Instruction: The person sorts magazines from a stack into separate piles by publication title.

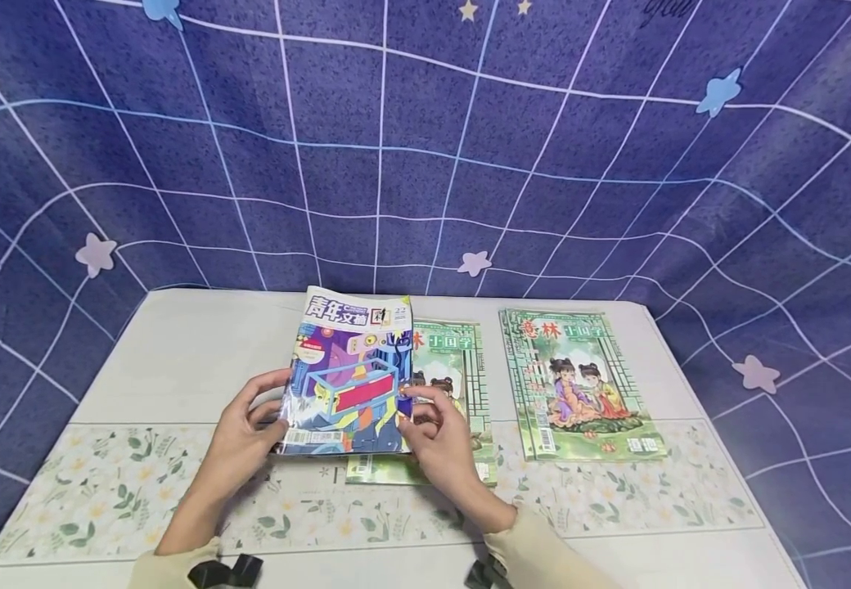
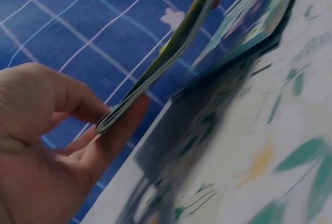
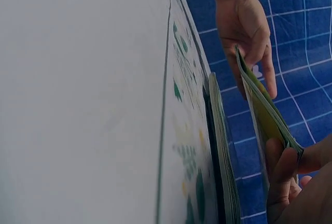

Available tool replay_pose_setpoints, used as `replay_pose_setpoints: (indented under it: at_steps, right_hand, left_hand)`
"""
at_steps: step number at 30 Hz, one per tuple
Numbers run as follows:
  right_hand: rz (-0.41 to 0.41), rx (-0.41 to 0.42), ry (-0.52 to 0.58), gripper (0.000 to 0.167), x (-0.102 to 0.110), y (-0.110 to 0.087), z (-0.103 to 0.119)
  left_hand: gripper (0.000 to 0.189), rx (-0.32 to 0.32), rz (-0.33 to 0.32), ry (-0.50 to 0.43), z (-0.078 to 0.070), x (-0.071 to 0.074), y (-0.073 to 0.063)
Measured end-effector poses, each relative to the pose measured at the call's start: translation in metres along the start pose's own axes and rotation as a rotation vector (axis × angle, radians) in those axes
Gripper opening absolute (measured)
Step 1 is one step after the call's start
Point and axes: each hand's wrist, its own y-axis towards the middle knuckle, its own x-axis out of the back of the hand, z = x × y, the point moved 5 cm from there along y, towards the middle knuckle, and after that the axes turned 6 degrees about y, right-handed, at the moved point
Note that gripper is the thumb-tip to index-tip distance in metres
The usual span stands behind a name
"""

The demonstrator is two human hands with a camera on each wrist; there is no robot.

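A magazine (image 1: 352, 376) with a purple and blue cover is held above the table by both hands. My left hand (image 1: 241, 433) pinches its left edge, thumb on the cover and fingers beneath, as the left wrist view shows. On the opposite edge my right hand (image 1: 440, 442) grips it between thumb and fingers. Seen edge-on in the right wrist view, the magazine (image 3: 267, 107) is thin and slightly bowed, raised off the surface. Below and to its right lies a green magazine stack (image 1: 473, 409), partly hidden by the held magazine and the right hand.
A second stack of green magazines (image 1: 591, 393), with two cartoon children on the cover, lies to the right. Beneath everything is a white table (image 1: 175, 352) with a floral strip (image 1: 123, 483). A blue gridded cloth (image 1: 411, 123) with stars hangs behind and at the sides.
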Motion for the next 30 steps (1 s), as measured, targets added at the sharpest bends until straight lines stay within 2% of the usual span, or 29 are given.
replay_pose_setpoints:
  at_steps: [6,12,18,25,30]
  right_hand:
    - [0.017,-0.004,0.020,0.050,-0.016,0.001,0.000]
    - [0.031,-0.004,-0.005,0.048,-0.031,0.004,-0.001]
    - [0.049,-0.009,-0.011,0.049,-0.041,0.005,-0.003]
    - [0.079,0.011,-0.017,0.048,-0.053,0.006,-0.002]
    - [0.082,0.012,-0.022,0.048,-0.060,0.006,-0.001]
  left_hand:
    - [0.072,-0.044,0.023,0.008,0.004,0.016,-0.003]
    - [0.071,-0.056,0.021,0.006,0.010,0.030,-0.006]
    - [0.069,-0.072,0.036,-0.038,0.017,0.042,-0.007]
    - [0.071,-0.125,0.042,-0.043,0.023,0.054,-0.010]
    - [0.070,-0.163,0.061,-0.099,0.023,0.060,-0.011]
